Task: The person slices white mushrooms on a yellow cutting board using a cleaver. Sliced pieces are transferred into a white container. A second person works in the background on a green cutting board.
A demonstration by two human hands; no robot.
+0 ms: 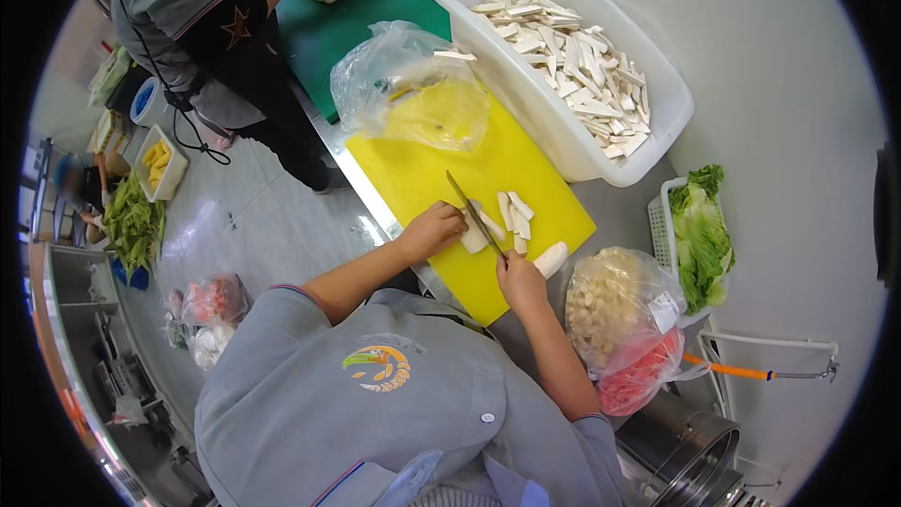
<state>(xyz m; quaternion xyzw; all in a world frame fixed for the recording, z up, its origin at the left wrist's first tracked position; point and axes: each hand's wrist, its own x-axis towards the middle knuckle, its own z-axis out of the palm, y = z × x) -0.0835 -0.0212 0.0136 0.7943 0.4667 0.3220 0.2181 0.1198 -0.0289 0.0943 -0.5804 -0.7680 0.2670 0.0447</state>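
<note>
My right hand (522, 283) grips the handle of a kitchen knife (473, 210), its long blade pointing away from me. With bent fingers, my left hand (435, 231) steadies a thick white piece of what looks like king oyster mushroom (474, 238) under the blade. Beside the blade lies a cut slice (491, 223). Several white strips (517, 215) rest to the right of the knife on the yellow cutting board (401, 169). An uncut mushroom (551, 260) lies by my right hand, at the board's edge. My left fingertips are partly hidden.
A white tub (563, 134) of cut strips stands beyond the board, near a clear plastic bag (415, 91). To the right are a bag of pale mushrooms (605, 296), a red bag (640, 373) and a lettuce basket (662, 225). A co-worker (176, 21) stands at a green board (338, 42).
</note>
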